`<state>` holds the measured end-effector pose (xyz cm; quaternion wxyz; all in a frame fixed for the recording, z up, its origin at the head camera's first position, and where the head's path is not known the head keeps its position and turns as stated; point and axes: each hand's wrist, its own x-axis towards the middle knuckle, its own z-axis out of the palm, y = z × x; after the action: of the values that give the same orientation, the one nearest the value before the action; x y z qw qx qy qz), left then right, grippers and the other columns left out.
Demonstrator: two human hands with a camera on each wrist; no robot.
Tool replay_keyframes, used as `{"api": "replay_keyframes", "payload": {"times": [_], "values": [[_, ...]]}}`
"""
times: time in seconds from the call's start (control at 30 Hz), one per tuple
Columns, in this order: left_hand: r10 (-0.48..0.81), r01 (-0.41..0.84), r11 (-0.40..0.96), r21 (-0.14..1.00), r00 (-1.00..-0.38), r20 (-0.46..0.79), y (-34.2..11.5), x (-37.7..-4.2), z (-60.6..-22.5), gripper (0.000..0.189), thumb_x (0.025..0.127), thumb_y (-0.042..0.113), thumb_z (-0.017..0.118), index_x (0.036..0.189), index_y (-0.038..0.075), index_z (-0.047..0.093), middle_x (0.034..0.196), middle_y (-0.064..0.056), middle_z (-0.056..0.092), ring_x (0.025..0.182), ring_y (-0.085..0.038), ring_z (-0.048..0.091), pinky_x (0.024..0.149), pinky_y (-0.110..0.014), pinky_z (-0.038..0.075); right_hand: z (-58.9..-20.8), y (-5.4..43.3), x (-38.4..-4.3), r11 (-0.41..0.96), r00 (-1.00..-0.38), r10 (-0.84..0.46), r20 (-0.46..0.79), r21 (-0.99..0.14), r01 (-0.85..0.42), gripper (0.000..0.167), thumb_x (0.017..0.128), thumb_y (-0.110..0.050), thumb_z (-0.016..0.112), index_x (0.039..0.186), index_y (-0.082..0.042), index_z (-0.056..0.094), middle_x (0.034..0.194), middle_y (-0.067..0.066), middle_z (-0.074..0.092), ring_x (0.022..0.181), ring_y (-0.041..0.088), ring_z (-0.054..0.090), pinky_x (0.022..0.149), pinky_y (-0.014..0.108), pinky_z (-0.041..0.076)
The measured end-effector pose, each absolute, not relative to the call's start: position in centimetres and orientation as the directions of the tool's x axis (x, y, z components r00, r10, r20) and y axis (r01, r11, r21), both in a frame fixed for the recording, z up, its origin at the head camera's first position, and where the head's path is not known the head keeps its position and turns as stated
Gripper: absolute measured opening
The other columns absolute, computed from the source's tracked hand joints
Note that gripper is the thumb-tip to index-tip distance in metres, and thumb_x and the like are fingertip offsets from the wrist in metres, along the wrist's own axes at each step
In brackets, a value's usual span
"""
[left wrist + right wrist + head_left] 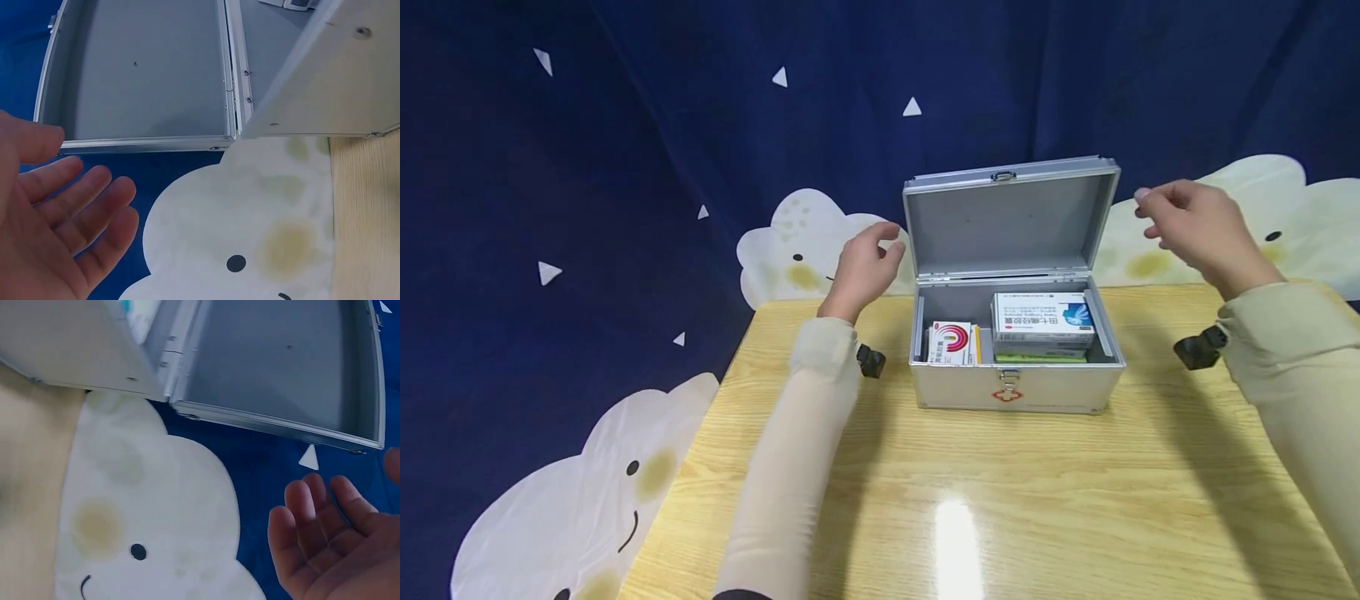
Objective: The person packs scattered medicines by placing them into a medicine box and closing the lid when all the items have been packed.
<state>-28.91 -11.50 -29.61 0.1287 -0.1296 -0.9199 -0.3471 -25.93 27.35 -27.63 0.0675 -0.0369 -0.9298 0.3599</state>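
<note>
A silver metal first-aid box (1018,387) stands on the table with its lid (1007,225) raised. Inside, on the right, a white and blue medicine box (1037,315) lies on top of other boxes. A white medicine box with a red ring pattern (951,343) sits in the left part. My left hand (865,268) is in the air just left of the lid, fingers loosely bent and holding nothing. On the other side, my right hand (1198,229) hovers to the right of the lid, also holding nothing. Both wrist views show a gap between the fingers and the lid.
The wooden table (1037,492) extends in front of the box. Behind it hangs a dark blue curtain (820,133) with white triangles and cloud shapes. Small black devices (871,362) are strapped at both wrists.
</note>
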Motion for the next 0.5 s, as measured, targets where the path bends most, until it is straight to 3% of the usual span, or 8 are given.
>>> {"api": "replay_keyframes", "payload": {"times": [0.1, 0.2, 0.37, 0.5], "values": [[0.134, 0.34, 0.721, 0.603, -0.923, 0.36, -11.0, -29.6, -29.0, 0.039, 0.101, 0.025, 0.051, 0.135, 0.009, 0.058, 0.137, -0.009, 0.062, 0.109, -0.026, 0.066, 0.098, -0.038, 0.051, -26.4, 27.1, -26.3, 0.721, -0.984, 0.15, 0.093, -0.691, 0.044, 0.079, 0.1, -0.06, 0.027, 0.148, 0.001, 0.041, 0.142, 0.024, 0.049, 0.082, 0.003, 0.052, 0.064, 0.021, 0.042], [0.119, 0.348, 0.726, 0.594, -0.913, 0.391, -10.4, -30.2, -28.0, 0.039, 0.102, 0.027, 0.05, 0.134, 0.008, 0.059, 0.134, -0.008, 0.064, 0.109, -0.025, 0.066, 0.098, -0.038, 0.05, -25.3, 26.9, -26.8, 0.705, -0.981, 0.174, 0.086, -0.706, 0.063, 0.078, 0.1, -0.059, 0.028, 0.149, 0.0, 0.04, 0.145, 0.023, 0.047, 0.086, 0.004, 0.054, 0.066, 0.018, 0.042], [0.073, 0.318, 0.744, 0.588, -0.913, 0.401, -9.4, -31.1, -26.0, 0.039, 0.103, 0.033, 0.047, 0.128, 0.01, 0.064, 0.125, -0.007, 0.069, 0.114, -0.022, 0.063, 0.1, -0.036, 0.048, -24.3, 26.1, -27.6, 0.692, -0.98, 0.189, 0.067, -0.717, 0.084, 0.079, 0.099, -0.06, 0.03, 0.151, -0.001, 0.038, 0.148, 0.022, 0.044, 0.098, 0.016, 0.057, 0.071, 0.019, 0.043], [0.038, 0.256, 0.75, 0.61, -0.937, 0.347, -8.8, -31.5, -25.2, 0.042, 0.104, 0.039, 0.044, 0.126, 0.012, 0.066, 0.111, -0.005, 0.073, 0.101, -0.019, 0.065, 0.092, -0.034, 0.051, -24.0, 25.1, -28.1, 0.703, -0.984, 0.177, 0.027, -0.703, 0.107, 0.083, 0.098, -0.062, 0.028, 0.154, -0.001, 0.031, 0.151, 0.026, 0.041, 0.111, 0.032, 0.055, 0.08, 0.035, 0.05]]}}
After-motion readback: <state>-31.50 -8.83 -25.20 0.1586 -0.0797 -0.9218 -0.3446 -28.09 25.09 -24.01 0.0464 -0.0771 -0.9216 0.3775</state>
